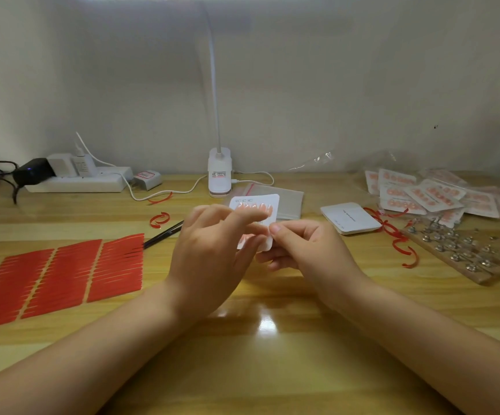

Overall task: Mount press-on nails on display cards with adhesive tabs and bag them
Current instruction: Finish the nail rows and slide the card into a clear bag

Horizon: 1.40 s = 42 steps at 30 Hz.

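White, round-cornered paper display card (pixel 257 218) with a top row of pale pink press-on nails (pixel 254 207) is being held just above the wooden desk (pixel 272 339). The right hand (pixel 305 250) is pinching its lower right corner; the left hand (pixel 213 253) is pinching near its middle, forefinger lying across it. Judging by this, steadying the card flat and pressing each nail squarely should help adhesion.
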Each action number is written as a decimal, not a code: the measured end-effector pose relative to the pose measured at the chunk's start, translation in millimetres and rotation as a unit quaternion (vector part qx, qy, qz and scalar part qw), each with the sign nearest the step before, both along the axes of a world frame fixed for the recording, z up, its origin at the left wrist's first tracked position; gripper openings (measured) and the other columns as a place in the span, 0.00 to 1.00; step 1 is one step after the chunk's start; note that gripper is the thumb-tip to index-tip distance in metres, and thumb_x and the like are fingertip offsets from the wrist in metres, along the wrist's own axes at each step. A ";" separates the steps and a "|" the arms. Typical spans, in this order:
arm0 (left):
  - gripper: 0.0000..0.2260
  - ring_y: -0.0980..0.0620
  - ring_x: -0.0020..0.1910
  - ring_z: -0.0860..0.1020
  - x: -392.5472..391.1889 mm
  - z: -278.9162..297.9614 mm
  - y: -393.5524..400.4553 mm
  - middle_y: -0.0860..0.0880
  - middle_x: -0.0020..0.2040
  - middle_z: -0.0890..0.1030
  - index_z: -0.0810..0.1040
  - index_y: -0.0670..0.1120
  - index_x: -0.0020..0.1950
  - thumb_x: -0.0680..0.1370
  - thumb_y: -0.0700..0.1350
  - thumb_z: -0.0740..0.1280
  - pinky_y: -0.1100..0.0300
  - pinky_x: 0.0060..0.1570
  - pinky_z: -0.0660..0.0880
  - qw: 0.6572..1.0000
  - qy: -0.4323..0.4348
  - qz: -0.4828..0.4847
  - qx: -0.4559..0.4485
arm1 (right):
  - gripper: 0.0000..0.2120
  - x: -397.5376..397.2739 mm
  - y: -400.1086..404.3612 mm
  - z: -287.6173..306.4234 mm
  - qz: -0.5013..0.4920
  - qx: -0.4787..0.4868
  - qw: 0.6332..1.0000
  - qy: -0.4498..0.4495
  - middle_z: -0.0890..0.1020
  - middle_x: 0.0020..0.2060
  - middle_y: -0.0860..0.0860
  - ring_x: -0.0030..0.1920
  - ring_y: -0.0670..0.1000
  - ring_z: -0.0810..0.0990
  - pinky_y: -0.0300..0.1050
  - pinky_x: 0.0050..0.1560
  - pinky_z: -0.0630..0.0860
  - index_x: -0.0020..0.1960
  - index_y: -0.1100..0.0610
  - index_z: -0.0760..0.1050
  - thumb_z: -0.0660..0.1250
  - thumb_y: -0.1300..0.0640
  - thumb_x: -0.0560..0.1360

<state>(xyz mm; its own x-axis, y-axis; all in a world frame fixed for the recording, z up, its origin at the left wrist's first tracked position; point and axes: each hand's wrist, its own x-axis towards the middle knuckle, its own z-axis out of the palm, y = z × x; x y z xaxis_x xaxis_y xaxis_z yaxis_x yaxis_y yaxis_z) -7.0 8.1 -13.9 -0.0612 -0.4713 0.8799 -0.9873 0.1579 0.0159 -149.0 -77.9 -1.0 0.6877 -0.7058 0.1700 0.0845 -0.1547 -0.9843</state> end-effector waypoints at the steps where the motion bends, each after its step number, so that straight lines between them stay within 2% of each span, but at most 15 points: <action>1: 0.13 0.49 0.46 0.80 -0.7 -0.1 -0.1 0.54 0.44 0.85 0.75 0.48 0.58 0.76 0.45 0.72 0.52 0.51 0.71 1.000 0.010 -0.005 -0.002 | 0.12 -0.3 0.0 0.0 0.000 -0.002 1.000 0.001 0.85 0.37 0.56 0.40 0.54 0.85 0.42 0.38 0.81 0.48 0.59 0.83 0.61 0.61 0.81; 9: 0.11 0.48 0.43 0.81 -0.9 2.6 0.2 0.51 0.43 0.85 0.77 0.44 0.55 0.75 0.41 0.73 0.51 0.48 0.72 1.000 0.026 -0.006 -0.013 | 0.11 0.4 1.1 0.2 0.007 0.031 0.999 -0.005 0.86 0.39 0.57 0.40 0.53 0.86 0.41 0.38 0.81 0.48 0.60 0.82 0.61 0.61 0.81; 13: 0.14 0.47 0.42 0.81 -1.3 2.0 0.5 0.51 0.43 0.85 0.72 0.47 0.56 0.75 0.43 0.73 0.51 0.47 0.72 1.000 0.012 -0.005 -0.016 | 0.12 1.3 0.9 2.2 0.011 0.055 0.998 -0.014 0.86 0.38 0.55 0.40 0.52 0.85 0.39 0.37 0.80 0.47 0.60 0.82 0.61 0.61 0.81; 18: 0.14 0.46 0.41 0.80 -0.9 1.0 0.9 0.51 0.41 0.85 0.71 0.49 0.56 0.75 0.45 0.73 0.50 0.46 0.73 1.000 0.011 -0.009 -0.028 | 0.12 0.0 0.7 3.6 0.018 0.056 0.998 -0.023 0.85 0.37 0.56 0.39 0.52 0.85 0.39 0.36 0.80 0.46 0.61 0.82 0.61 0.61 0.81; 20: 0.13 0.47 0.40 0.80 -0.4 1.0 0.5 0.51 0.41 0.85 0.72 0.49 0.55 0.75 0.46 0.73 0.50 0.46 0.73 1.000 0.011 -0.005 -0.029 | 0.12 -0.4 0.3 3.8 0.022 0.054 0.998 -0.028 0.85 0.38 0.57 0.39 0.52 0.85 0.40 0.38 0.81 0.47 0.61 0.82 0.61 0.61 0.80; 23: 0.09 0.46 0.40 0.81 1.0 2.6 0.9 0.50 0.39 0.84 0.81 0.46 0.53 0.75 0.46 0.73 0.50 0.46 0.73 1.000 -0.007 0.008 -0.026 | 0.12 -1.1 -1.8 4.4 0.030 0.051 0.998 -0.029 0.85 0.37 0.57 0.40 0.53 0.85 0.41 0.38 0.81 0.47 0.62 0.82 0.61 0.62 0.80; 26: 0.11 0.44 0.46 0.82 -1.1 1.9 0.7 0.47 0.44 0.85 0.83 0.42 0.56 0.76 0.44 0.69 0.50 0.49 0.75 1.000 -0.009 0.013 -0.018 | 0.12 -2.2 -5.9 6.8 0.036 0.060 0.997 -0.029 0.85 0.39 0.57 0.41 0.53 0.85 0.41 0.38 0.80 0.48 0.63 0.82 0.60 0.62 0.81; 29: 0.13 0.45 0.58 0.79 -6.8 3.8 1.1 0.46 0.57 0.81 0.77 0.39 0.62 0.78 0.38 0.67 0.45 0.56 0.75 0.995 0.082 -0.051 -0.004 | 0.11 -2.3 -10.7 10.2 0.032 0.082 0.995 -0.042 0.86 0.41 0.57 0.41 0.53 0.85 0.39 0.35 0.79 0.51 0.64 0.80 0.60 0.62 0.81; 31: 0.18 0.48 0.63 0.75 -5.3 5.8 1.3 0.49 0.64 0.75 0.72 0.40 0.67 0.78 0.40 0.66 0.49 0.63 0.71 0.986 0.164 -0.024 -0.007 | 0.10 -2.3 -13.8 11.4 0.021 0.091 0.995 -0.042 0.85 0.42 0.57 0.39 0.52 0.85 0.38 0.33 0.78 0.52 0.66 0.79 0.60 0.62 0.81; 33: 0.22 0.54 0.62 0.74 -3.1 9.0 1.6 0.54 0.66 0.72 0.66 0.46 0.72 0.79 0.46 0.66 0.56 0.62 0.72 0.951 0.307 -0.002 0.041 | 0.10 -2.7 -16.0 10.8 0.016 0.093 0.995 -0.035 0.85 0.43 0.58 0.39 0.52 0.85 0.38 0.32 0.77 0.54 0.67 0.78 0.60 0.62 0.81; 35: 0.25 0.60 0.55 0.79 -2.7 11.9 1.4 0.56 0.59 0.80 0.63 0.51 0.74 0.78 0.47 0.68 0.62 0.54 0.78 0.872 0.474 -0.054 0.108 | 0.10 -2.9 -17.0 9.6 0.024 0.094 0.995 -0.031 0.84 0.43 0.58 0.39 0.52 0.85 0.38 0.33 0.77 0.53 0.66 0.78 0.61 0.62 0.81; 36: 0.26 0.60 0.51 0.82 -1.9 12.1 1.1 0.56 0.53 0.84 0.63 0.51 0.74 0.78 0.46 0.69 0.65 0.48 0.79 0.835 0.530 -0.078 0.125 | 0.10 -2.9 -17.5 9.4 0.031 0.095 0.995 -0.030 0.85 0.43 0.58 0.40 0.52 0.85 0.38 0.33 0.77 0.53 0.66 0.78 0.61 0.61 0.81; 37: 0.26 0.60 0.48 0.83 -0.9 11.7 0.8 0.56 0.48 0.85 0.64 0.51 0.73 0.77 0.45 0.69 0.69 0.43 0.78 0.814 0.559 -0.089 0.133 | 0.10 -3.0 -18.0 9.4 0.038 0.098 0.994 -0.028 0.85 0.43 0.58 0.40 0.52 0.85 0.38 0.34 0.77 0.53 0.66 0.79 0.61 0.61 0.80; 39: 0.26 0.58 0.46 0.84 -0.5 11.4 1.2 0.54 0.46 0.86 0.65 0.50 0.73 0.77 0.44 0.70 0.72 0.39 0.76 0.800 0.576 -0.103 0.133 | 0.11 -3.0 -19.8 10.0 0.056 0.109 0.992 -0.026 0.84 0.43 0.57 0.39 0.51 0.84 0.37 0.34 0.76 0.53 0.67 0.78 0.61 0.61 0.80; 42: 0.26 0.56 0.44 0.84 -2.6 11.8 2.3 0.52 0.45 0.86 0.67 0.50 0.72 0.76 0.43 0.71 0.70 0.40 0.76 0.802 0.576 -0.106 0.115 | 0.11 -3.8 -21.7 10.6 0.068 0.111 0.991 -0.024 0.84 0.40 0.56 0.38 0.50 0.84 0.36 0.33 0.76 0.52 0.68 0.78 0.64 0.60 0.78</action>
<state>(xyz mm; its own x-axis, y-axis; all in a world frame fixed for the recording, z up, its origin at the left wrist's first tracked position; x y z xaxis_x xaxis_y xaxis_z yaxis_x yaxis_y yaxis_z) -9.6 10.4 -2.1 0.6295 -0.7161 0.3015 -0.2474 0.1831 0.9515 -152.8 -99.7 9.6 0.7735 -0.6313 0.0564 0.1375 0.0803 -0.9872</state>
